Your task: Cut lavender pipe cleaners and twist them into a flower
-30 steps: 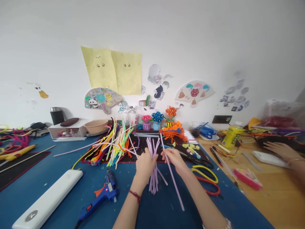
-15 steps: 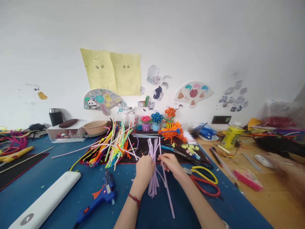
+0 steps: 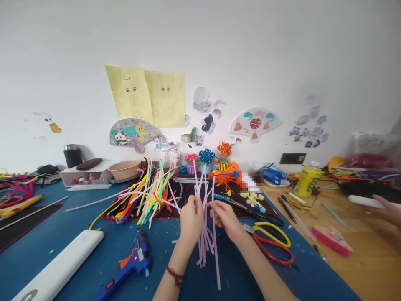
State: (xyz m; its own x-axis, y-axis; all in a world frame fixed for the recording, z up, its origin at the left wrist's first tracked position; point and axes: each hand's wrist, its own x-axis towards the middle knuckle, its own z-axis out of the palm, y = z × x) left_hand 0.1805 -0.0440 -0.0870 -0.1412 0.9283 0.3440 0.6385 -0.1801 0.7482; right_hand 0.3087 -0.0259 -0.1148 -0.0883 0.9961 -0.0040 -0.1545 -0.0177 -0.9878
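My left hand (image 3: 191, 217) is closed around a bundle of lilac pipe cleaners (image 3: 204, 244), whose ends fan out above and below the fist. Just to its right, my right hand (image 3: 226, 217) pinches a single lilac pipe cleaner (image 3: 216, 259) that hangs nearly upright, apart from most of the bundle. Part of the right fingertips is hidden behind the hand. Beside my right forearm lie pliers with yellow and red handles (image 3: 272, 244). A blue glue gun (image 3: 133, 267) with a lit red light rests left of my left wrist.
Many coloured pipe cleaners (image 3: 156, 192) lie heaped behind on the left, near a long white device (image 3: 62, 267). Pipe-cleaner flowers in pots (image 3: 206, 158) stand by the wall. Scissors (image 3: 232, 201) sit on a dark mat. At right are a yellow bottle (image 3: 307, 179) and another person's hand (image 3: 390, 211).
The bundle's upper ends have spread and one strand now rises higher. My hands stay close together. At right, the other person's hand has lifted a white object off the table.
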